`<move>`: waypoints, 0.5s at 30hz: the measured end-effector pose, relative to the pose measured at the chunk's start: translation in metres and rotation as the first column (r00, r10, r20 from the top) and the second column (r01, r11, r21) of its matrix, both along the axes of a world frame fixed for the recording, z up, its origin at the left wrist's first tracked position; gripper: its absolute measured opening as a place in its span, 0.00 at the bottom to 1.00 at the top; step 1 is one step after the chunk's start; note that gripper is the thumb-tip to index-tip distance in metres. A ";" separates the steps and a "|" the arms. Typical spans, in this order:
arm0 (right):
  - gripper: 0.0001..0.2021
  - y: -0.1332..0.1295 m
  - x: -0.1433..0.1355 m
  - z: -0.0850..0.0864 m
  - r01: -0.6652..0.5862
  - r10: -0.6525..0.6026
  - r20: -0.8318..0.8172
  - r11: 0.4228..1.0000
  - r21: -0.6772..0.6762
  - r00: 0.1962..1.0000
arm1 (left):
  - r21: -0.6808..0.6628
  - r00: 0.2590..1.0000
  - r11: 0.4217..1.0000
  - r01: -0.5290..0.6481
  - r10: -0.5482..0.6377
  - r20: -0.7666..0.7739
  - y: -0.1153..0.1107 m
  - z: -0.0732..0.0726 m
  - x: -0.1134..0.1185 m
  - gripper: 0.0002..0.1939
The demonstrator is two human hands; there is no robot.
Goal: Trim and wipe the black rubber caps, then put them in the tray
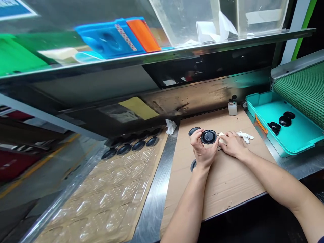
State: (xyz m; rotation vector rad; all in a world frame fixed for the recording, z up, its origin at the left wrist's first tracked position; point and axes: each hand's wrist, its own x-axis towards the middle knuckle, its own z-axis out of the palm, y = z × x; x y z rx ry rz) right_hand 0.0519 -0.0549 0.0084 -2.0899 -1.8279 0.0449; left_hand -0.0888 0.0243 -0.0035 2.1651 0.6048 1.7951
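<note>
My left hand (201, 153) grips a round black part (209, 137) by its edge between thumb and fingers, its recessed face turned up towards me. Close on the right, my right hand (234, 145) has its fingers curled on a small cream-coloured piece (222, 135). Thin lines like wires show between the black part and that piece. Behind my left fingers lies another black disc (193, 131). One more dark ring-shaped part (193, 165) is half hidden by my left wrist. A crumpled white cloth (245, 136) rests just beyond my right hand.
Cardboard (235, 189) covers the worktop. A clear moulded tray (108, 199) on the left holds several black discs (138, 145) in its far rows. A small bottle (232, 108) stands at the back. A teal bin (301, 141) with black parts sits right, beside a green conveyor (303, 89). A shelf (177, 52) overhangs.
</note>
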 end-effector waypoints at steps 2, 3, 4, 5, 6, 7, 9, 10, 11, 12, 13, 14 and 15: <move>0.19 -0.001 0.000 0.001 -0.003 0.003 -0.002 1.000 -0.011 1.000 | -0.028 1.000 1.000 -0.004 0.004 0.002 0.000 -0.001 0.000 0.41; 0.19 -0.001 0.000 0.001 -0.005 0.005 -0.002 1.000 -0.014 1.000 | -0.044 1.000 0.999 -0.003 0.003 0.005 -0.001 -0.001 -0.001 0.41; 0.19 -0.001 0.000 0.002 -0.006 0.006 -0.001 1.000 -0.016 1.000 | -0.058 1.000 0.998 0.001 -0.001 0.011 -0.001 -0.001 -0.001 0.41; 0.19 -0.001 0.000 0.002 -0.005 0.005 -0.001 1.000 -0.015 1.000 | -0.071 1.000 0.997 0.006 -0.005 0.017 -0.001 -0.001 -0.001 0.41; 0.19 -0.001 0.000 0.002 -0.004 0.004 0.000 1.000 -0.014 1.000 | -0.083 1.000 0.997 0.010 -0.008 0.022 -0.001 -0.001 -0.001 0.42; 0.19 -0.001 -0.001 0.003 -0.002 0.003 0.001 1.000 -0.011 1.000 | -0.095 1.000 0.995 0.011 -0.009 0.025 -0.002 -0.001 -0.001 0.42; 0.18 0.000 -0.001 0.003 0.000 0.000 0.006 1.000 -0.006 1.000 | -0.117 1.000 0.993 0.006 -0.003 0.024 -0.002 -0.001 -0.001 0.42; 0.18 0.000 -0.001 0.003 0.001 -0.001 0.009 1.000 -0.003 1.000 | -0.126 1.000 0.992 0.005 -0.002 0.024 -0.002 -0.001 -0.001 0.42; 0.18 0.000 -0.001 0.003 0.001 -0.001 0.011 1.000 -0.001 1.000 | -0.132 1.000 0.991 0.006 -0.003 0.026 -0.003 -0.001 -0.001 0.42; 0.18 0.000 -0.001 0.003 0.001 -0.001 0.012 1.000 0.000 1.000 | -0.137 0.999 0.991 0.011 -0.007 0.031 -0.003 -0.001 -0.001 0.41; 0.18 0.000 -0.001 0.003 0.001 -0.001 0.011 1.000 -0.001 1.000 | -0.139 0.999 0.990 0.017 -0.012 0.038 -0.004 -0.001 -0.001 0.41; 0.19 0.001 -0.001 0.002 0.002 -0.002 0.010 1.000 -0.003 1.000 | -0.141 0.999 0.990 0.023 -0.017 0.047 -0.004 -0.001 0.000 0.41; 0.19 0.001 -0.001 0.002 0.002 -0.002 0.008 1.000 -0.004 1.000 | -0.143 0.998 0.989 0.027 -0.019 0.056 -0.005 -0.001 0.001 0.40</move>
